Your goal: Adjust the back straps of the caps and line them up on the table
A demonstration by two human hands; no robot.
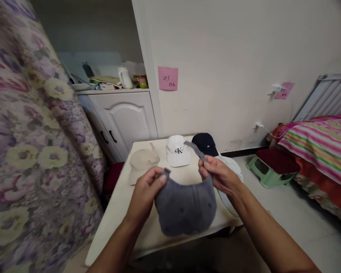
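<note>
A grey-blue baseball cap (186,210) is held up over the near part of the table, its back opening turned upward. My left hand (149,187) pinches the buckle end at the left of that opening. On the other side my right hand (217,172) grips the loose adjusting strap, whose free end sticks up to the left. The two strap ends are apart. Behind stand a white cap (178,151) with dark letters and a navy cap (204,144). A beige cap (142,163) lies at the left, and a pale, light-coloured hat (233,170) is partly hidden by my right hand.
The cream table (108,231) touches the wall. A floral curtain (31,151) hangs at the left, near a white cabinet (125,121). To the right are a green stool (269,174) with a dark red top and a bed with a striped cover (324,140).
</note>
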